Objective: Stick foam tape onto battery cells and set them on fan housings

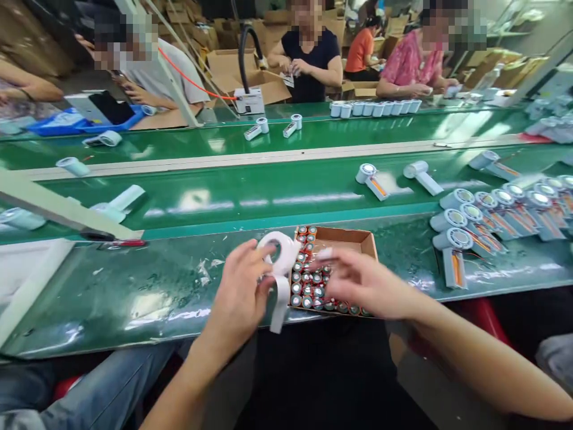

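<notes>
My left hand (244, 280) is closed around a roll of white tape (285, 254). A loose strip of the tape (280, 304) hangs down from the roll, past my thumb. My right hand (358, 280) is over a shallow cardboard box (369, 242), its fingers stretched to the left, apart and blurred. Something white covers its index fingertip; whether it is tape or a finger cover I cannot make out. Rows of small round-topped cylinders (307, 289) with orange rims and red wires stand in the box, partly hidden under my right hand.
Pale blue handheld fan-like housings (452, 239) crowd the bench at right. More of them (376, 182) lie on the green conveyor (268, 191). At left are a slanted white post (62, 206) and a red-and-black tool (128, 242). Co-workers (308, 60) sit across the line.
</notes>
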{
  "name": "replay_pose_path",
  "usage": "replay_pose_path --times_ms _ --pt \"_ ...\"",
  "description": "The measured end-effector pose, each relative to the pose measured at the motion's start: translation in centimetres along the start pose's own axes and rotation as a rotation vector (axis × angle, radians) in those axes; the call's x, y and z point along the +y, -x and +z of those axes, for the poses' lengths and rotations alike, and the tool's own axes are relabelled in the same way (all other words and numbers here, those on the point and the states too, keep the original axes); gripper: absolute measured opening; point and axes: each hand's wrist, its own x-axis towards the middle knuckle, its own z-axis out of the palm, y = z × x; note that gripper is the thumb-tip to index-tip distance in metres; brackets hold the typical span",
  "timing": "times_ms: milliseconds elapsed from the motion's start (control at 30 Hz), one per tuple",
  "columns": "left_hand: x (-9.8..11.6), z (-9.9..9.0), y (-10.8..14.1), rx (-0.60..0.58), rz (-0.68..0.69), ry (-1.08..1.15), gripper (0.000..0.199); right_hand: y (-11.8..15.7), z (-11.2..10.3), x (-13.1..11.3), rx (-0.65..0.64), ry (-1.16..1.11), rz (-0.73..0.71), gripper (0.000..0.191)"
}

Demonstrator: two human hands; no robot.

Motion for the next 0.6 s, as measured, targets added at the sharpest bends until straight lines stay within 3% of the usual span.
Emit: replay_pose_path --times_ms 100,167,233,300,433,500,600 --pt "3.0 1.5 0.5 0.002 0.055 0.18 0.016 0.6 3.2 -0.2 -0.251 -0.152 0.119 0.053" --pt "3.7 1.8 1.4 0.051 0.081 0.208 0.014 1.4 4.0 -0.1 -0.304 -0.191 0.195 0.043" --pt "3.3 1.6 2.4 0.096 0.048 0.158 0.016 2.4 4.2 0.0 -0.329 -0.159 0.222 0.044" --pt "2.5 1.4 3.3 0.091 0.009 0.06 0.024 3.3 4.0 -0.1 -0.388 -0.076 0.132 0.042" --pt "1.3 1.5 5.0 0.052 0.009 -0.069 0.023 3.3 2.8 -0.3 -0.564 0.22 -0.187 0.031" --pt "1.3 1.7 5.5 0.106 -0.011 -0.079 0.025 1.9 1.1 -0.2 -0.464 0.374 -0.239 0.026" --pt "1.9 2.0 5.6 0.17 -0.044 -0.06 0.027 -1.9 -2.2 0.8 0.03 0.738 -0.285 0.029"
